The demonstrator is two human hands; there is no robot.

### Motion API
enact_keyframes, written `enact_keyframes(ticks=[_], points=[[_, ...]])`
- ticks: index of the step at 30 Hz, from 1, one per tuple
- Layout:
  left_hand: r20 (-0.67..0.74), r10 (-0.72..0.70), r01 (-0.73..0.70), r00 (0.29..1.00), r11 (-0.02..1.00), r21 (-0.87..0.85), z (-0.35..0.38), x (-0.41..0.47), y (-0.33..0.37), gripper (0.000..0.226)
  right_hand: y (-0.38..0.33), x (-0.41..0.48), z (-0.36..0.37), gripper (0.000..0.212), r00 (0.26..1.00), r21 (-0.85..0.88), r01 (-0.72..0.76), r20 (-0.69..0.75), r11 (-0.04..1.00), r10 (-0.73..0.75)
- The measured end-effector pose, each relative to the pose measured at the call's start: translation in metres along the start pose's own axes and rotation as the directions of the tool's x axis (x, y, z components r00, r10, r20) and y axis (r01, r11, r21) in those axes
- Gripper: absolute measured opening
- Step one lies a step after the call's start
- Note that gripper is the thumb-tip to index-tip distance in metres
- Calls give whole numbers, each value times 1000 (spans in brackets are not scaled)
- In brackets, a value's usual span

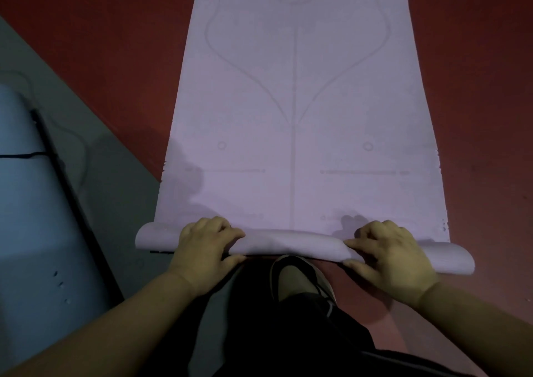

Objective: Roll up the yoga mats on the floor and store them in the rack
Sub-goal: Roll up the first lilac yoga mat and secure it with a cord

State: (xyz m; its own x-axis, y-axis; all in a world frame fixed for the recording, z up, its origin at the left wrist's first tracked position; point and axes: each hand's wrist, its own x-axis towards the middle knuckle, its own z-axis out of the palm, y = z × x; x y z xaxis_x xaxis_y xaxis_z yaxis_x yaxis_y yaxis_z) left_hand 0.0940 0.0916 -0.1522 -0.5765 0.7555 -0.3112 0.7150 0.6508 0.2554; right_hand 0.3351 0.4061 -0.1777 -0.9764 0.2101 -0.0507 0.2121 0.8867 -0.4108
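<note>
Lilac yoga mat (294, 117), near end rolled.
I see left hand (206, 244) and right hand (389, 251) gripping that rolled end, fingers curled.

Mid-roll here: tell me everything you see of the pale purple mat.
The mat is pale purple, thin and foam-like, printed with faint alignment lines and circles. Most of it lies flat on the red floor, running away from the person. Its near end is rolled into a small, slightly skewed roll, gripped by the left hand and right hand. Side edges look nicked.
</note>
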Motion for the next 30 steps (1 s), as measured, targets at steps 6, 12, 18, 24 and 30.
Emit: enact_keyframes(ticks=[6,12,18,24,30], points=[[-58,-46,53,997,990,131,6,-1,4,52,-14,3,7,39,997,-110,-62,-42,992,58],[-55,37,-28,998,987,156,-2,12,-6,43,-10,8,7,38,988,7,-149,-38,989,149],[79,1,-5,997,999,52,-13,26,-18,63,-9,14,4,35,990,24,-133,-54,991,134],[174,-49,52,984,999,-16,-25,38,-19,79,3,21,-8,43,995,28,-49,93,998,46],[185,-83,81,979,997,19,-29,44,-11,60,9,39,-11,44,985,72,-35,170,997,23]])
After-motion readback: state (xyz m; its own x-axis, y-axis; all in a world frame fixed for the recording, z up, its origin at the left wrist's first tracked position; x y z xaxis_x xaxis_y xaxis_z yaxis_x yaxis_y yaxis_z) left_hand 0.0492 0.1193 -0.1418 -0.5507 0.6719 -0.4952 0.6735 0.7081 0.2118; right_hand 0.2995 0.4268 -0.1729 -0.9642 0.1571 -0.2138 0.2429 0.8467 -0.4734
